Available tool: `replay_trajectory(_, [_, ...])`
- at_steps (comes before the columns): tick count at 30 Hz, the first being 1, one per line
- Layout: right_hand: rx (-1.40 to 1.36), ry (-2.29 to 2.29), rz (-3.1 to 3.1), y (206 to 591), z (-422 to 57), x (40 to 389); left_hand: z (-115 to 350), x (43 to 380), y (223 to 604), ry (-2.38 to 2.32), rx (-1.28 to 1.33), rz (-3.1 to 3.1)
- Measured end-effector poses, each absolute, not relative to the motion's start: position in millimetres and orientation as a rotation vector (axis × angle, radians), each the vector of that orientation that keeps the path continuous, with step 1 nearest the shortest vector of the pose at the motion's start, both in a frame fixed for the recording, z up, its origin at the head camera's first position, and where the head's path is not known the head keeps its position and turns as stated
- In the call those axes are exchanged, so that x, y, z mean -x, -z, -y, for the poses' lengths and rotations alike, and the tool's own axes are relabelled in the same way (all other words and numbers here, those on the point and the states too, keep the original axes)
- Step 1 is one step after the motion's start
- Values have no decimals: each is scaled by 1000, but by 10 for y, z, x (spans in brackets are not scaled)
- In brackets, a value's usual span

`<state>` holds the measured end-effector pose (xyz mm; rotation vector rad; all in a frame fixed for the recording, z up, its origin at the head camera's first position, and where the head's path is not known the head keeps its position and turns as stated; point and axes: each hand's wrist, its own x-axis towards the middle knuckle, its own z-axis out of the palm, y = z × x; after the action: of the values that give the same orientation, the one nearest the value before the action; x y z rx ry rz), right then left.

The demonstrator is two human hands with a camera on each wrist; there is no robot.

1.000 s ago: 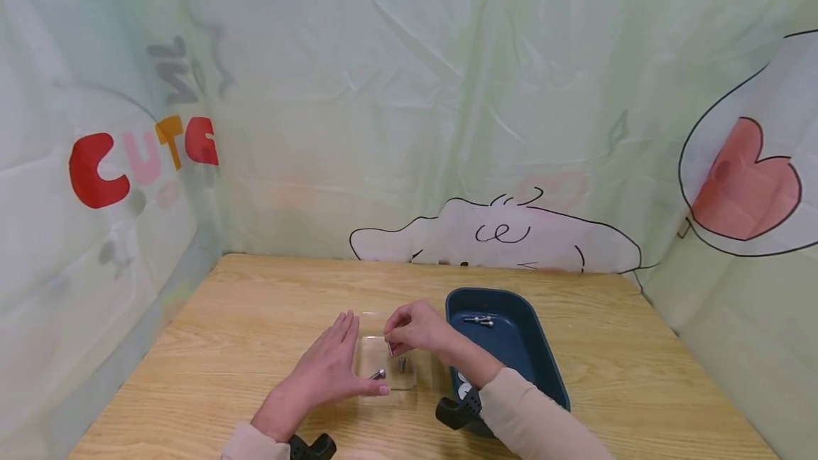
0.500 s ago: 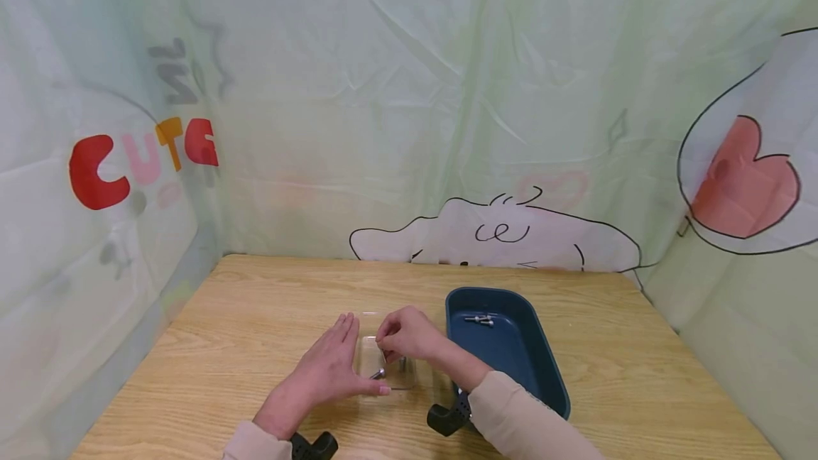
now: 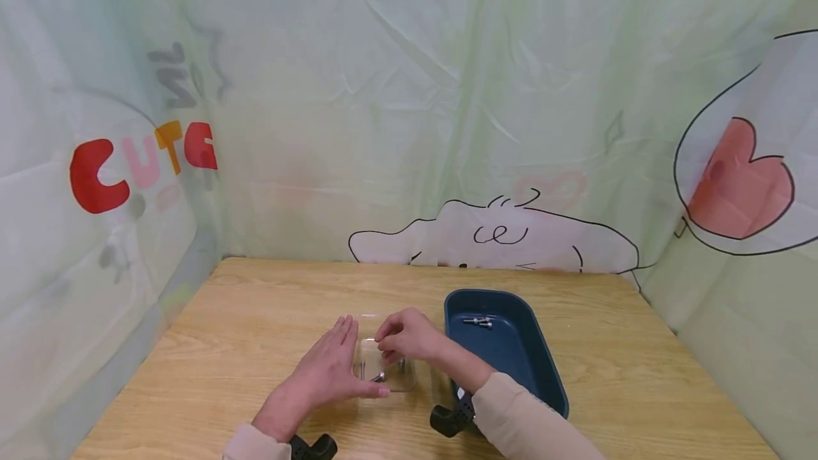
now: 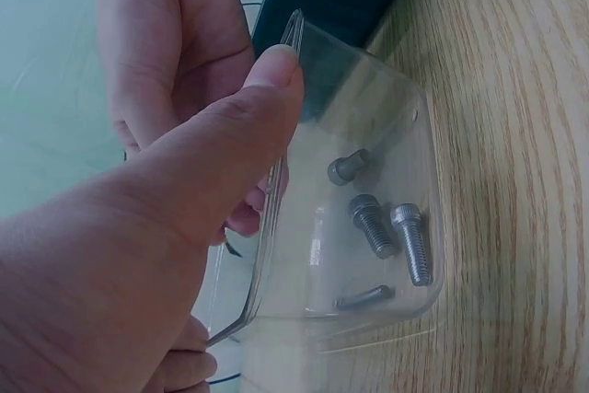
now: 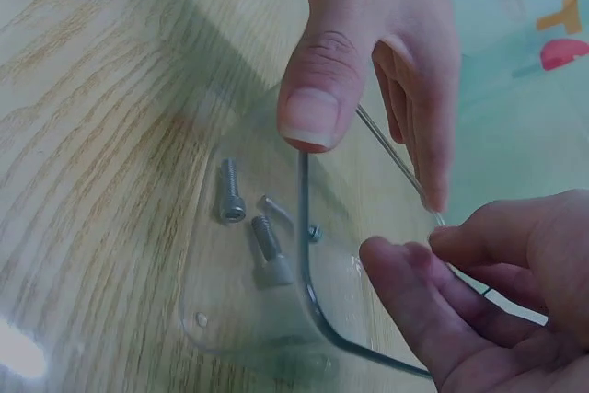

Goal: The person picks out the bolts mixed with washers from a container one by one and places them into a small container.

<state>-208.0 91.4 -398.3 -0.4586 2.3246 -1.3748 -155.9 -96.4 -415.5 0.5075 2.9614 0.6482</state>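
Observation:
A clear plastic box (image 3: 400,390) stands on the table in front of me. My left hand (image 3: 327,366) steadies it, fingers stretched along its left side and thumb laid over the near rim. Inside lie several silver socket-head screws (image 4: 372,225), pointing different ways on the bottom. One slim screw (image 3: 363,370) lies beside the left wall. Over the box's right part hovers my right hand (image 3: 412,337), its fingers loosely bent. Nothing shows between its thumb and fingertips (image 5: 379,253) in the right wrist view.
Right of the box stands a dark blue tray (image 3: 548,353), with a few more screws (image 3: 479,321) at its far end. A white piece (image 3: 461,394) in its near end is mostly hidden by my right arm. A printed curtain (image 3: 332,126) hangs behind the wooden table (image 3: 268,297).
My right hand has moved left over the box and let go of a screw, which now lies near the box's left wall. The left hand has stayed in place.

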Motion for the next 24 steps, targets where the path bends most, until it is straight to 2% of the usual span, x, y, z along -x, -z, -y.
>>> replay_trajectory(14, [425, 1516, -2220, 3971, -1130, 2138, 974, 1572, 4178, -689, -457, -2950])
replay_trajectory(24, [339, 1572, -2260, 3922, -1306, 2168, 919, 1590, 4115, -729, -527, -2961])
